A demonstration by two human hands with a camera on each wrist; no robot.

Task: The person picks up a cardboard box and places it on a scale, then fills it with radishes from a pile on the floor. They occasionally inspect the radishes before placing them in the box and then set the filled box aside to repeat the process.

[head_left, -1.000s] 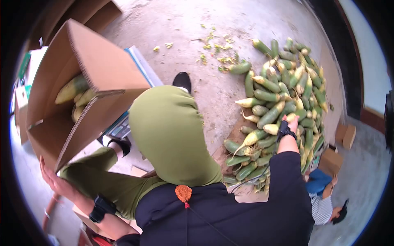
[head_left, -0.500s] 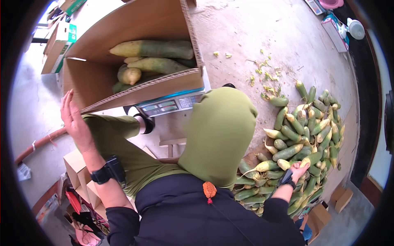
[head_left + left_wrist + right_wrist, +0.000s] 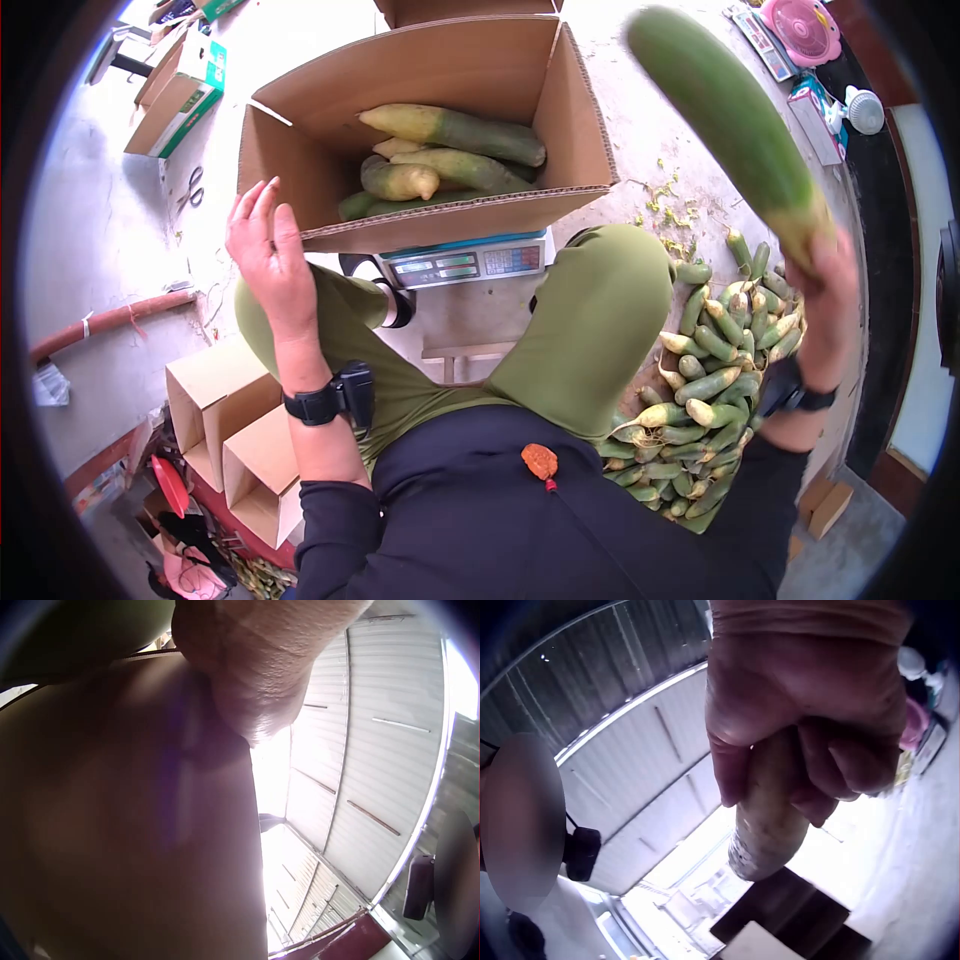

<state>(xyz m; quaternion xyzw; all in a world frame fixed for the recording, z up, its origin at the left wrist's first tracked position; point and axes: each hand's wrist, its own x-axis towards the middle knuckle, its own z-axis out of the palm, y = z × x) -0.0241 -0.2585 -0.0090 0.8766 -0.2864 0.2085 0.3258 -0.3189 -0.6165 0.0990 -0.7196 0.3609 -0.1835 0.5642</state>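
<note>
My right hand (image 3: 833, 285) grips a large green radish (image 3: 735, 125) by its pale end, with the green end raised up and forward. In the right wrist view the fingers (image 3: 855, 761) are curled round the radish (image 3: 769, 817). At the near left corner of an open cardboard box (image 3: 450, 222), my left hand (image 3: 278, 270) rests with its fingers extended. Several green-and-white radishes (image 3: 455, 135) lie inside the box. The left wrist view has the hand's heel (image 3: 259, 667) against a dark brown cardboard face (image 3: 112, 817).
The box stands on a digital scale (image 3: 465, 265) before my knees. A heap of radishes (image 3: 710, 385) covers the floor at right. Empty cartons (image 3: 215, 400) and a pipe (image 3: 115, 325) are at left, scissors (image 3: 192, 188) beyond. A pink fan (image 3: 805, 30) stands far right.
My right hand has lifted a radish off the heap, up and forward. The view has swung left toward the box, and the left hand has stayed at the box's corner.
</note>
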